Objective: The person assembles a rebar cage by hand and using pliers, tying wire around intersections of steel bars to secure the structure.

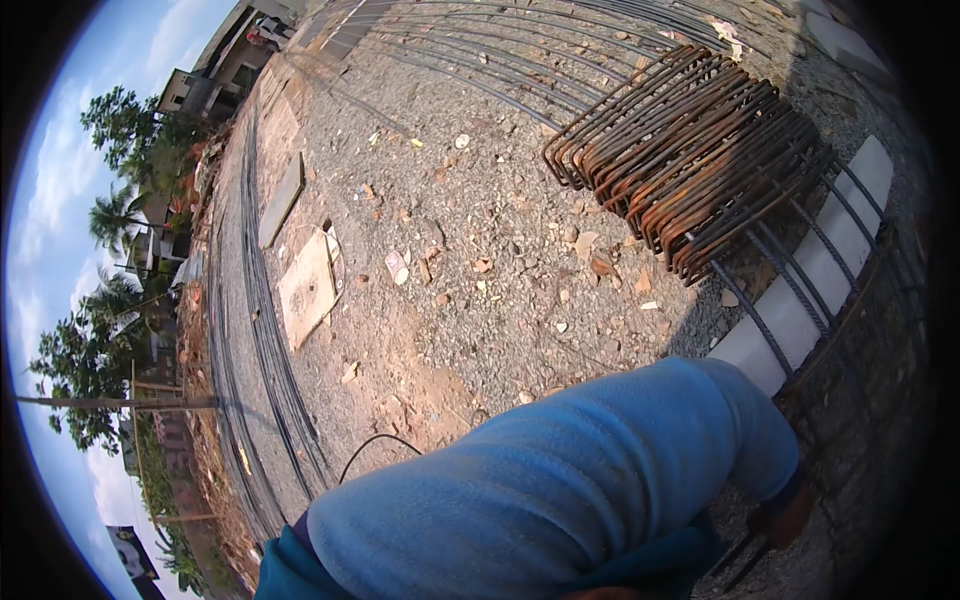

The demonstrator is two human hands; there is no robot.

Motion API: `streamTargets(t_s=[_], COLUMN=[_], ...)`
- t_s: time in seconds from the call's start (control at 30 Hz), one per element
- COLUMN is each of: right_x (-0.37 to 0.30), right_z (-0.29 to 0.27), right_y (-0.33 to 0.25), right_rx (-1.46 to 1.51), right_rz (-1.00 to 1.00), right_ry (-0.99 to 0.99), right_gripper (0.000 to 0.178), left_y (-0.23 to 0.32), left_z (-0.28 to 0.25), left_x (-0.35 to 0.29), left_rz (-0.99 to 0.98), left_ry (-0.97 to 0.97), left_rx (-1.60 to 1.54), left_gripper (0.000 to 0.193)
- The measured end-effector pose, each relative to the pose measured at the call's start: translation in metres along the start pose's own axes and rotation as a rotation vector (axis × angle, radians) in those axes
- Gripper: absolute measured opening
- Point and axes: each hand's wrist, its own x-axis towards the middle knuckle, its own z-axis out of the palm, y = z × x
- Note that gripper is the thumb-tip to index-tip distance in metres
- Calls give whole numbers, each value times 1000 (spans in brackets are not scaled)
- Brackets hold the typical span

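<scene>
My left arm, in a blue sleeve (560, 470), crosses the lower part of the head view and bends down at the right. At its end, my left hand (785, 522) sits in deep shadow near dark rods (738, 568). Its fingers do not show clearly, so I cannot tell whether it grips anything. My right hand does not appear. Beyond the arm lies a stack of rusty bent rebar stirrups (690, 150), packed side by side. Ribbed steel bars (800, 275) stick out from under the stack toward me, crossing a pale board (780, 335).
Long straight rebars (500, 50) run over the gravel ground (480, 220) behind the stack. Another bundle of long bars (255, 300) lies at the left. Near it are a pale flat slab (308, 288) and a grey board (282, 200). A thin black cable (375, 438) loops beside my sleeve.
</scene>
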Motion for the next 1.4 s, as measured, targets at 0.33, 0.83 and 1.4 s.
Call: streamTargets(t_s=[0.33,0.83,1.4], right_x=[-47,-18,-40], right_z=[-24,0,20], right_y=[-86,-2,10], right_rx=[-597,483,-215], right_rz=[-261,291,75], right_ry=[36,-573,139], right_gripper=[45,55,37], left_y=[11,12,2], left_z=[-1,7,45], left_x=[11,-6,51], left_rz=[-7,-72,-271], left_ry=[-31,63,150], left_rx=[24,-52,-288], left_gripper=[23,21,19])
